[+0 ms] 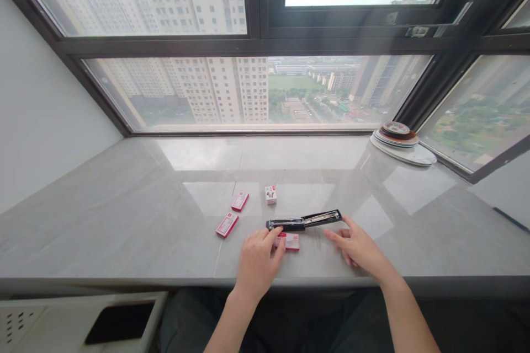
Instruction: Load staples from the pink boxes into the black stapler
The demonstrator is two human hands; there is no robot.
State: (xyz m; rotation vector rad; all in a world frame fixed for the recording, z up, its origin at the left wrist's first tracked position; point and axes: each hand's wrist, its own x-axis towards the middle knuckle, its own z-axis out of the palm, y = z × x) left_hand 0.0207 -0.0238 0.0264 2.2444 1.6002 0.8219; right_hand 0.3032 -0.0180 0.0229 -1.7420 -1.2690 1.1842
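Note:
A black stapler lies folded wide open on the countertop, its metal staple channel facing up. Its other arm stretches to the right. My left hand is closed on the stapler's left end, with a finger over the edge and the thumb lower down by a red-and-white staple box. That box lies just in front of the stapler, partly covered by this hand. My right hand has its fingers apart; one fingertip touches the stapler's right end, and the thumb points left below it.
Two flat red-and-white boxes lie to the left. Behind the stapler stands a small white box with a dark picture. Stacked plates sit at the back right by the window. The grey countertop ends at its front edge near me.

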